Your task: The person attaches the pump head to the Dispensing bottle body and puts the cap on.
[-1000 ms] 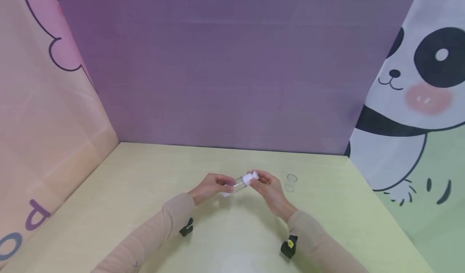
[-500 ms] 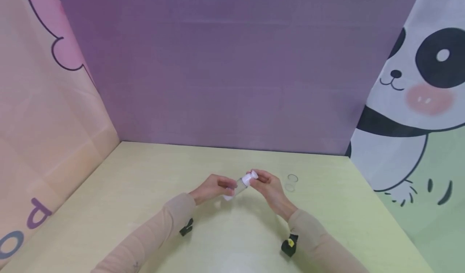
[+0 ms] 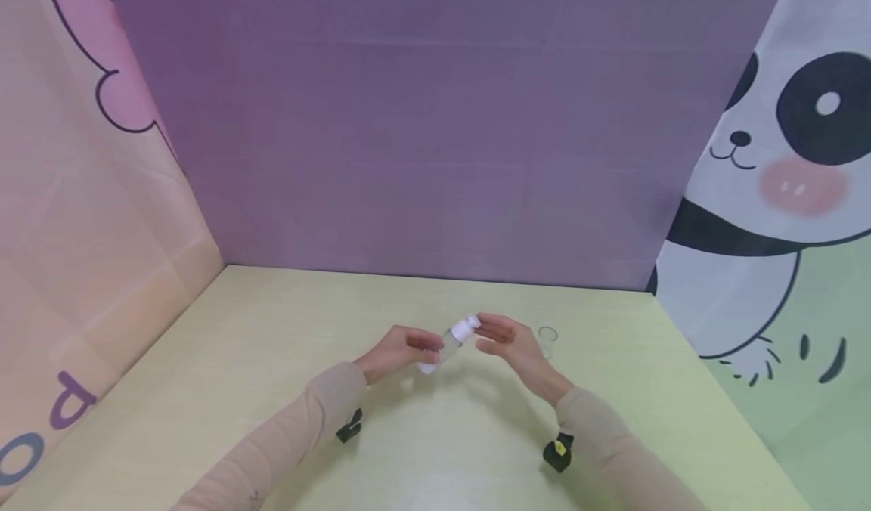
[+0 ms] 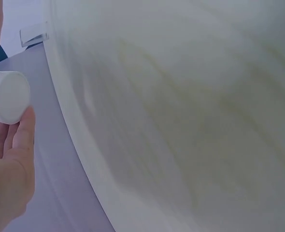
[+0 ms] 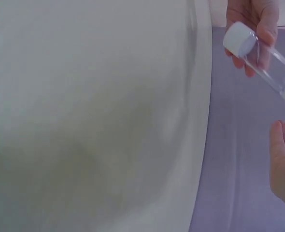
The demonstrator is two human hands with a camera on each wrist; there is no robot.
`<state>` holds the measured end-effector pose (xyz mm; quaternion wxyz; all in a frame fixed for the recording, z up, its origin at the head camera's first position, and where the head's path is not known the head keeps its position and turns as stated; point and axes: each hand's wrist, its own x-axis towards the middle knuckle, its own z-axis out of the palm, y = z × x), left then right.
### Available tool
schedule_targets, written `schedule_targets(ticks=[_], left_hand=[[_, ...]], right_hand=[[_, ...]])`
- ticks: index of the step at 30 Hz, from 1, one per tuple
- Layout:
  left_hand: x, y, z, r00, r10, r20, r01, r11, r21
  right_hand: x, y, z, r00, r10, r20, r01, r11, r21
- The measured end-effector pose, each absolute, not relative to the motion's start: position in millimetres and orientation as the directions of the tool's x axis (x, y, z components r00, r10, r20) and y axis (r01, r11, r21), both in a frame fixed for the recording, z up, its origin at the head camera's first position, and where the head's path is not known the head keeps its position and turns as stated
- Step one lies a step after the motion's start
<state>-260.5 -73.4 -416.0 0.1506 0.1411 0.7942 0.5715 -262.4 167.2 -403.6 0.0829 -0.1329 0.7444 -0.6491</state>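
Note:
A small clear bottle (image 3: pixel 446 345) with a white top (image 3: pixel 463 330) and a white base (image 4: pixel 13 97) is held tilted over the table, its top up to the right. My left hand (image 3: pixel 403 354) grips it low down, thumb against the side near the base. In the right wrist view, the bottle's see-through wall (image 5: pixel 274 67) shows between its two white ends. Just right of the top is my right hand (image 3: pixel 513 348), fingers loosely bent and thumb apart, with nothing in its grasp. The right wrist view shows a gap between these fingers (image 5: pixel 277 140) and the bottle.
On the pale table (image 3: pixel 272 345), right of the right hand, stands a clear round piece with a thin dark rim (image 3: pixel 547 333); the hand partly overlaps it. Purple cloth (image 3: pixel 435 156) closes the back, with printed cloths at both sides. Black wrist devices (image 3: pixel 558 453) hang below both sleeves.
My right hand has let go of the bottle's white top and drawn off to the right, fingers spread wider. The bottle stands more steeply in the left hand, which has barely moved.

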Motion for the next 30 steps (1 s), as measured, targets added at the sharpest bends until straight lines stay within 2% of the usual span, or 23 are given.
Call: schedule_targets(ticks=[6,15,23,30], left_hand=[[-261.6,-74.1,-416.2,-0.922,0.383,-0.056,0.042,0.241,0.970],[-261.4,-74.7,-414.4,-0.939,0.342,-0.016,0.029,0.125,0.992],[-263.1,-73.3,-415.5,-0.948,0.319,-0.017,0.015,0.097,0.995],[-262.1,-72.2,-417.1,-0.947,0.320,-0.015,0.016,0.093,0.995]], right_hand=[[-267.2,198.3,-388.5,-0.962,-0.255,0.100,-0.154,0.203,-0.967],[-274.3,256.1,-378.5,-0.988,-0.121,0.096,-0.132,0.339,-0.932],[-281.5,282.8,-383.7,-0.982,-0.118,0.148,-0.182,0.388,-0.903],[-288.7,293.0,-402.3,-0.983,-0.140,0.118,-0.168,0.436,-0.884]])
